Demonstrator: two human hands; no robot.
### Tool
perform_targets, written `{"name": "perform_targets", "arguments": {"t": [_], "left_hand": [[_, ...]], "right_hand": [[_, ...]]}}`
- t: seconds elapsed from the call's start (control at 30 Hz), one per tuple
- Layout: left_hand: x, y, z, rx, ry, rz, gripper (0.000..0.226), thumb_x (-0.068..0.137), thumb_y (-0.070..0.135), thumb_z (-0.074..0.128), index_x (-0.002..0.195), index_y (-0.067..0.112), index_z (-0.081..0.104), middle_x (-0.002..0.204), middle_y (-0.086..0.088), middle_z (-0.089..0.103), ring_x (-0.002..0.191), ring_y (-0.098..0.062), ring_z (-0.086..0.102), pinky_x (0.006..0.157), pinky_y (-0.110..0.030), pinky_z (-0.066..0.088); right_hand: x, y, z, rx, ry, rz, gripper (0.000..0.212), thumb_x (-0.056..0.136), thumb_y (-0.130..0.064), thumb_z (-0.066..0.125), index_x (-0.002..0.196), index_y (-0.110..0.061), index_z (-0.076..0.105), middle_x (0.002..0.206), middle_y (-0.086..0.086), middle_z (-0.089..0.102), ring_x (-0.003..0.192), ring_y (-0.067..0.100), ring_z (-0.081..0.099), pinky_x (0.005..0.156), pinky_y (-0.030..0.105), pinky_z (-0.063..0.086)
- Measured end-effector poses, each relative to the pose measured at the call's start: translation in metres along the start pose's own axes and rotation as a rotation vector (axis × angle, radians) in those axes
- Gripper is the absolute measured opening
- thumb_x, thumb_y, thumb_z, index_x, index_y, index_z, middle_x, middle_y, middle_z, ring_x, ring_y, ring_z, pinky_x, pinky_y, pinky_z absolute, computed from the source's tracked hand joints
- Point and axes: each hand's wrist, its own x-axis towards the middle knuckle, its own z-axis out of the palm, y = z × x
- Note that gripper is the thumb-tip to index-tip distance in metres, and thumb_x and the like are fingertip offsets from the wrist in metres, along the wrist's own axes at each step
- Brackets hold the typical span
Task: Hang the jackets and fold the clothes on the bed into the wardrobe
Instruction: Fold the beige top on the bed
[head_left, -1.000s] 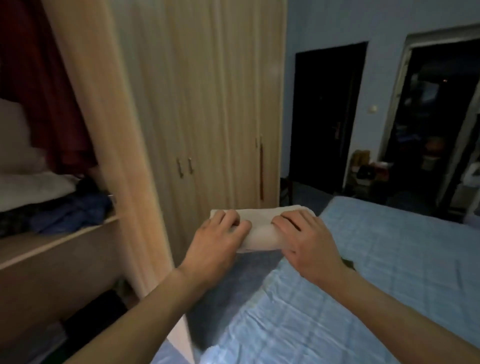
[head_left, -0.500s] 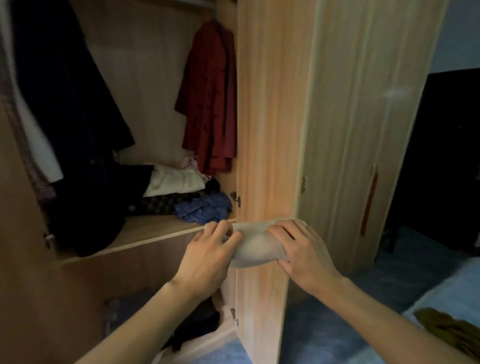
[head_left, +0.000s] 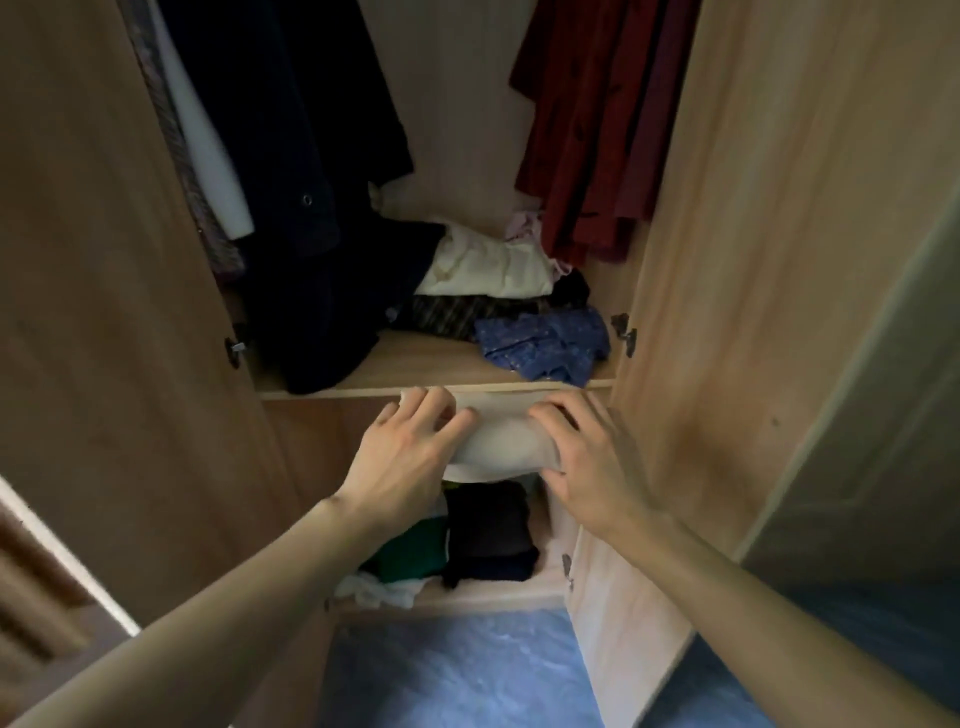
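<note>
I hold a folded white garment (head_left: 501, 439) between both hands in front of the open wardrobe (head_left: 737, 260). My left hand (head_left: 410, 452) grips its left end and my right hand (head_left: 587, 457) grips its right end. The garment hangs just below the edge of the wardrobe's middle shelf (head_left: 431, 371). Under it, in the lower compartment, lie folded dark clothes (head_left: 488, 535) and a green garment (head_left: 410, 553). A red jacket (head_left: 597, 130) and a dark coat (head_left: 306, 171) hang above.
On the middle shelf lie a cream garment (head_left: 488, 265), a blue patterned cloth (head_left: 545, 345) and striped fabric. The open doors stand at the left (head_left: 104, 312) and right. Blue carpet (head_left: 447, 670) covers the floor below. The bed is out of view.
The view has swung from the bed to face the open wardrobe. Both hands have carried the folded white garment up to the shelf edge, above the lower compartment.
</note>
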Motion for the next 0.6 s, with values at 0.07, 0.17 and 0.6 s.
{"name": "perform_targets", "arguments": {"t": [0.07, 0.17, 0.6], "left_hand": [[-0.002, -0.008, 0.012, -0.005, -0.037, -0.053, 0.062, 0.058, 0.02, 0.081, 0.114, 0.016, 0.055, 0.105, -0.008, 0.049, 0.091, -0.032, 0.049, 0.064, -0.041, 0.047], [-0.015, -0.023, 0.031, -0.002, -0.059, -0.163, 0.061, 0.059, 0.009, 0.078, 0.114, 0.02, 0.054, 0.103, -0.006, 0.049, 0.088, -0.029, 0.048, 0.061, -0.037, 0.046], [-0.066, -0.113, 0.151, -0.054, -0.126, -0.289, 0.055, 0.061, 0.018, 0.081, 0.112, 0.019, 0.06, 0.102, -0.003, 0.048, 0.09, -0.028, 0.049, 0.062, -0.036, 0.047]], "right_hand": [[0.011, 0.008, 0.027, 0.083, -0.044, -0.012, 0.06, 0.061, -0.013, 0.08, 0.118, -0.015, 0.06, 0.115, 0.008, 0.052, 0.1, 0.032, 0.056, 0.079, 0.044, 0.051], [0.028, 0.007, 0.064, 0.173, -0.109, -0.056, 0.058, 0.064, -0.012, 0.079, 0.119, -0.017, 0.06, 0.115, 0.006, 0.048, 0.097, 0.031, 0.055, 0.074, 0.044, 0.053], [0.064, -0.018, 0.209, 0.149, -0.282, -0.195, 0.051, 0.063, -0.014, 0.073, 0.113, -0.015, 0.063, 0.105, 0.007, 0.053, 0.093, 0.029, 0.054, 0.081, 0.041, 0.048]]}}
